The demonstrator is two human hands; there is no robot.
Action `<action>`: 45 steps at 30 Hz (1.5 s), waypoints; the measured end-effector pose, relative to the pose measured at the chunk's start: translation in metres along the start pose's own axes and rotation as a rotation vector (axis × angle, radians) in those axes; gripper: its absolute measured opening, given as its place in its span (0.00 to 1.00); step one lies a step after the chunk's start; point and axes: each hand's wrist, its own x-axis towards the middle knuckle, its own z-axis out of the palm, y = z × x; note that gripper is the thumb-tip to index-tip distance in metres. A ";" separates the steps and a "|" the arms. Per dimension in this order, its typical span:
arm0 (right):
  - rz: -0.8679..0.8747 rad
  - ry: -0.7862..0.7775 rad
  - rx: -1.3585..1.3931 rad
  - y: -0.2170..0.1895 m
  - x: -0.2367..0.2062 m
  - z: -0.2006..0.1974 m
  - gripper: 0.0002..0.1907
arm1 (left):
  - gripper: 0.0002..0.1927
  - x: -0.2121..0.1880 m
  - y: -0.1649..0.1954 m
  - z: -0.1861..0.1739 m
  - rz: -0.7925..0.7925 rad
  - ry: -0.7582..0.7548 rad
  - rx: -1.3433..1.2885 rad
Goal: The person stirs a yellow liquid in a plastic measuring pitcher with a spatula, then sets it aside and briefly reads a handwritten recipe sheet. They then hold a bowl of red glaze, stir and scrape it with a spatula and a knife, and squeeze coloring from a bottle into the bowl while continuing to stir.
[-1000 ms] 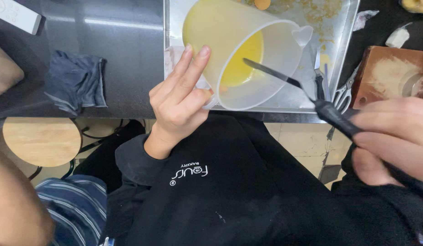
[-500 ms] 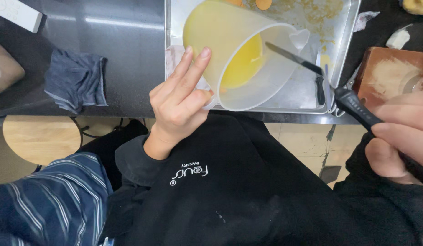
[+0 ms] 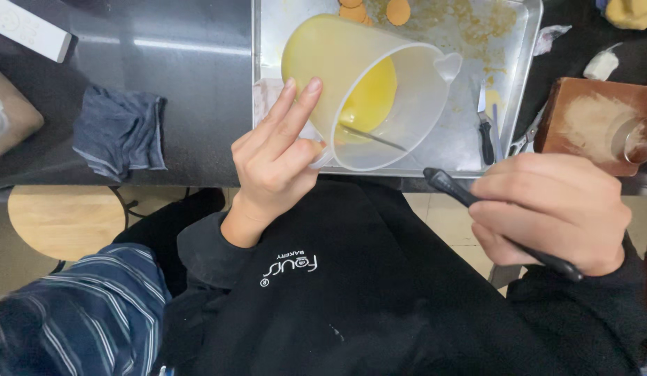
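Now left hand (image 3: 275,163) clasping tilted translucent jug (image 3: 369,90) (yellow liquid inside), right hand (image 3: 550,209) grip closed round black-handled tool (image 3: 477,202)

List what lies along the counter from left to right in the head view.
White flat box → grey cloth → left hand → tilted yellow plastic jug → small black-handled knife on the metal tray → brown wooden board.

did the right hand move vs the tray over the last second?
Yes. The right hand, gripping the black-handled tool, has shifted left toward the jug, measured against the tray; the tool's thin tip now reaches deeper inside it.
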 end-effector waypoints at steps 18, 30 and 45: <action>-0.212 0.018 -0.143 0.045 0.027 0.032 0.11 | 0.20 -0.008 0.004 0.018 -0.148 -0.017 -0.267; -0.194 -0.015 -0.097 0.043 0.039 0.033 0.08 | 0.19 -0.016 0.000 0.018 -0.241 -0.036 -0.291; 0.009 0.015 -0.064 0.046 0.037 0.030 0.07 | 0.19 -0.023 0.003 0.016 -0.247 -0.043 -0.291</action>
